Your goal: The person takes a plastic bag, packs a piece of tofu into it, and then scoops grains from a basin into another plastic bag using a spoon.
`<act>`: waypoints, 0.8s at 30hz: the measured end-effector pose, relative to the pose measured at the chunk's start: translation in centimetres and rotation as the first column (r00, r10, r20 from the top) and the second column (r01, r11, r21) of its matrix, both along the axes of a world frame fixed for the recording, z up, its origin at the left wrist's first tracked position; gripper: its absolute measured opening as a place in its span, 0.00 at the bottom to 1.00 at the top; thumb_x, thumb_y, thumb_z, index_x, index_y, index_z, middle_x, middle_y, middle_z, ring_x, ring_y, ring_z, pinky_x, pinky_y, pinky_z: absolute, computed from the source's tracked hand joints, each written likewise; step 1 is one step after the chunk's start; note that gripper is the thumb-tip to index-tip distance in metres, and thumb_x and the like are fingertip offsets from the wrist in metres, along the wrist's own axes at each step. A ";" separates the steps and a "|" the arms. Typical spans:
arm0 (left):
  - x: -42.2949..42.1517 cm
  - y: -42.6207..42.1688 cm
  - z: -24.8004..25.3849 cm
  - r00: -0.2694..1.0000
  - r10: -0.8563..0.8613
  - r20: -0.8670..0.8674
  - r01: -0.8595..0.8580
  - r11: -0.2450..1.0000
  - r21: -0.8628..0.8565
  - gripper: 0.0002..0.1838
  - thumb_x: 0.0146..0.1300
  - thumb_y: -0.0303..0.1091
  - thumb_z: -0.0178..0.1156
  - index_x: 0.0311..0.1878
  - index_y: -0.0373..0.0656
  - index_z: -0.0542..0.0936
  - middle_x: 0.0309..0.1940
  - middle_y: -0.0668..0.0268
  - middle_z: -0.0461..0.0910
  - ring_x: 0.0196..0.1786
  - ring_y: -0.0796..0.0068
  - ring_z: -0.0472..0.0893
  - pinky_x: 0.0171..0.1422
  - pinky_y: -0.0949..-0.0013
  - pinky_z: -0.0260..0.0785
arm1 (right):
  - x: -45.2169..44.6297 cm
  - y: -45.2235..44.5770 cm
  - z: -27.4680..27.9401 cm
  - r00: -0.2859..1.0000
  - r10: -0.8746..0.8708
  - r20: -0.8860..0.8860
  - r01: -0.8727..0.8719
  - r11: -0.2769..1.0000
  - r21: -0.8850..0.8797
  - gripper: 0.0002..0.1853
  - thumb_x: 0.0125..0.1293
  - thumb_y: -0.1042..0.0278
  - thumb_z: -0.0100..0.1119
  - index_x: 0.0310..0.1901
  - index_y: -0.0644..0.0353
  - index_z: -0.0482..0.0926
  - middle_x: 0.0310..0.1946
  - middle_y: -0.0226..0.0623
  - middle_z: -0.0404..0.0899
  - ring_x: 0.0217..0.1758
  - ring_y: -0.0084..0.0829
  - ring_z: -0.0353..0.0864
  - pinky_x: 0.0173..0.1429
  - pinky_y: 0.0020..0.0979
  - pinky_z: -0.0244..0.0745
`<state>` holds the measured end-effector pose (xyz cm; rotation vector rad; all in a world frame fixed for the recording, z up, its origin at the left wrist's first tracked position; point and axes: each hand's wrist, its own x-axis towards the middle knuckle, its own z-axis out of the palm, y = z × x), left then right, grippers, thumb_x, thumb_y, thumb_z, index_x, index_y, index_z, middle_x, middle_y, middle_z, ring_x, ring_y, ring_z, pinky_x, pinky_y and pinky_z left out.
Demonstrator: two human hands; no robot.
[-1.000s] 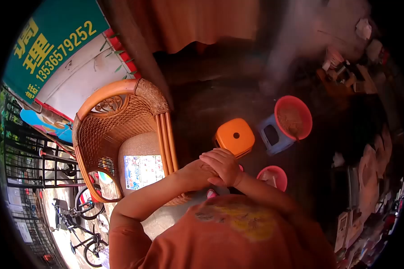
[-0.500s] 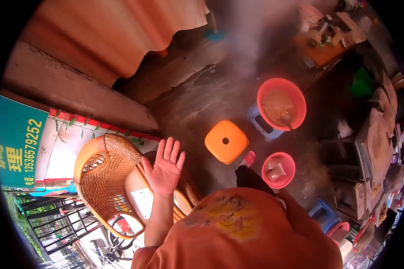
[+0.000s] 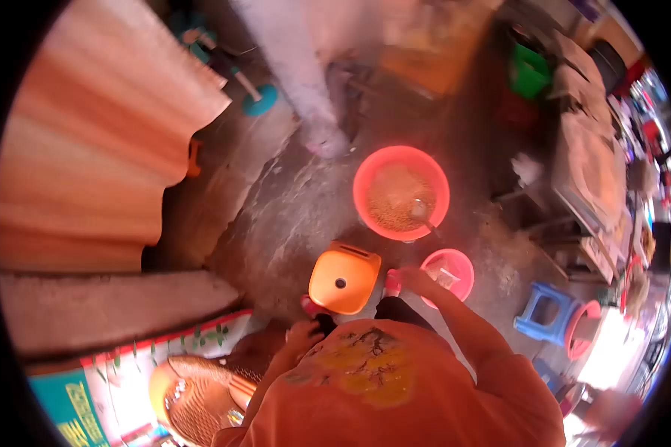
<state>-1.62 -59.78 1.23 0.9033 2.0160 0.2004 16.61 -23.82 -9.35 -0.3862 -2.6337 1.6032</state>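
Note:
My left hand (image 3: 301, 335) is low at my left side, near my dark trouser leg and the orange plastic stool (image 3: 356, 280); its fingers are too small and blurred to read. My right hand (image 3: 416, 280) is stretched forward, beside the left rim of a small pink basin (image 3: 466, 277). Motion smears its fingers, so I cannot see whether anything is in them. Inside that basin lies a pale packet (image 3: 443, 273). Farther ahead, a large pink basin (image 3: 362, 195) contains tan grain-like material (image 3: 395, 211) and a scoop or ladle (image 3: 420, 210).
A woven rattan chair (image 3: 209, 402) stands at lower left, under a low wall (image 3: 112, 309). An orange curtain (image 3: 89, 149) hangs on the left. To the right are a blue stool (image 3: 548, 313) and a cluttered table (image 3: 593, 164). A green bin (image 3: 529, 71) sits farther back.
My view has turned. My left hand, raised with its palm open before, has dropped to my side. My right arm now reaches forward to the small basin.

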 end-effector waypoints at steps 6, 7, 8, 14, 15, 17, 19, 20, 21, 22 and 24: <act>-7.9 -1.6 -4.7 0.982 -0.160 0.096 0.175 0.970 -0.169 0.29 0.66 0.53 0.50 0.59 0.40 0.71 0.58 0.57 0.74 0.62 0.60 0.71 0.66 0.61 0.59 | 4.8 -7.6 5.5 0.854 0.005 0.521 0.061 0.992 -0.109 0.16 0.57 0.51 0.61 0.38 0.54 0.82 0.40 0.45 0.80 0.45 0.45 0.79 0.52 0.42 0.73; -10.0 -1.5 -5.4 0.979 -0.180 0.094 0.193 0.967 -0.165 0.29 0.66 0.54 0.50 0.60 0.40 0.71 0.58 0.57 0.73 0.62 0.60 0.71 0.67 0.60 0.58 | 4.7 -9.5 5.5 0.843 -0.085 0.531 0.137 0.989 -0.060 0.16 0.57 0.50 0.60 0.38 0.53 0.82 0.40 0.46 0.80 0.46 0.45 0.78 0.53 0.42 0.73; -12.4 -1.4 -5.9 0.975 -0.200 0.095 0.213 0.964 -0.156 0.29 0.66 0.54 0.50 0.60 0.40 0.71 0.59 0.58 0.73 0.62 0.60 0.70 0.67 0.60 0.58 | 3.6 -11.2 5.8 0.801 -0.162 0.576 0.220 0.975 -0.031 0.15 0.58 0.53 0.60 0.37 0.56 0.83 0.38 0.46 0.82 0.44 0.47 0.80 0.51 0.43 0.75; -25.3 3.8 -8.4 0.941 -0.332 0.066 0.337 0.937 -0.092 0.30 0.66 0.55 0.48 0.61 0.41 0.70 0.59 0.58 0.72 0.63 0.61 0.68 0.68 0.58 0.55 | -4.9 -22.2 0.2 0.672 -0.330 0.662 0.201 0.943 0.265 0.14 0.61 0.61 0.53 0.30 0.61 0.85 0.33 0.47 0.83 0.37 0.47 0.83 0.44 0.45 0.77; -26.5 5.3 -8.8 0.935 -0.350 0.056 0.354 0.931 -0.084 0.30 0.66 0.55 0.48 0.61 0.41 0.70 0.60 0.59 0.71 0.63 0.61 0.68 0.69 0.58 0.54 | -4.7 -22.7 -3.4 0.749 -0.132 0.649 -0.088 0.951 0.295 0.15 0.61 0.61 0.52 0.29 0.62 0.85 0.34 0.49 0.83 0.38 0.48 0.83 0.45 0.45 0.76; -28.1 8.5 -9.3 0.917 -0.396 0.042 0.398 0.915 -0.065 0.30 0.66 0.55 0.48 0.61 0.41 0.69 0.60 0.59 0.71 0.64 0.61 0.67 0.69 0.58 0.53 | -4.7 -19.9 7.4 0.761 -0.175 0.625 0.148 0.984 0.095 0.16 0.60 0.61 0.52 0.29 0.65 0.84 0.33 0.52 0.82 0.38 0.49 0.82 0.45 0.46 0.76; -28.6 11.7 -9.5 0.897 -0.441 0.027 0.442 0.896 -0.051 0.30 0.66 0.56 0.47 0.61 0.41 0.69 0.60 0.59 0.71 0.64 0.62 0.67 0.70 0.57 0.52 | -4.1 -19.2 10.4 0.717 -0.224 0.660 0.399 0.908 -0.125 0.17 0.60 0.61 0.52 0.30 0.68 0.83 0.33 0.55 0.81 0.38 0.50 0.81 0.45 0.45 0.74; -28.3 13.0 -9.6 0.887 -0.461 0.022 0.461 0.886 -0.044 0.30 0.66 0.56 0.47 0.61 0.41 0.68 0.60 0.59 0.70 0.64 0.62 0.67 0.70 0.57 0.52 | -3.7 -19.8 9.2 0.711 -0.213 0.670 0.418 0.894 -0.160 0.17 0.60 0.61 0.52 0.31 0.68 0.83 0.33 0.55 0.81 0.39 0.49 0.81 0.45 0.45 0.73; -27.6 14.5 -9.6 0.875 -0.483 0.017 0.483 0.875 -0.029 0.30 0.66 0.56 0.47 0.62 0.42 0.68 0.61 0.60 0.70 0.65 0.62 0.66 0.70 0.57 0.51 | -3.3 -20.5 6.9 0.703 -0.195 0.684 0.409 0.898 -0.164 0.17 0.59 0.61 0.53 0.32 0.68 0.83 0.34 0.55 0.81 0.39 0.49 0.81 0.46 0.44 0.73; -27.0 15.7 -9.6 0.871 -0.490 0.012 0.490 0.871 -0.023 0.30 0.66 0.56 0.47 0.62 0.42 0.68 0.61 0.60 0.70 0.65 0.62 0.66 0.70 0.56 0.51 | -3.1 -20.8 4.5 0.704 -0.176 0.688 0.385 0.909 -0.162 0.17 0.59 0.61 0.53 0.33 0.69 0.83 0.34 0.54 0.81 0.40 0.48 0.81 0.46 0.44 0.73; -24.8 18.5 -9.5 0.860 -0.511 -0.006 0.511 0.860 -0.006 0.31 0.66 0.56 0.46 0.62 0.42 0.68 0.61 0.60 0.69 0.65 0.62 0.65 0.71 0.56 0.50 | -2.2 -20.8 -2.0 0.739 -0.124 0.663 0.306 0.937 -0.167 0.17 0.58 0.61 0.54 0.34 0.69 0.83 0.35 0.54 0.82 0.41 0.46 0.81 0.47 0.43 0.72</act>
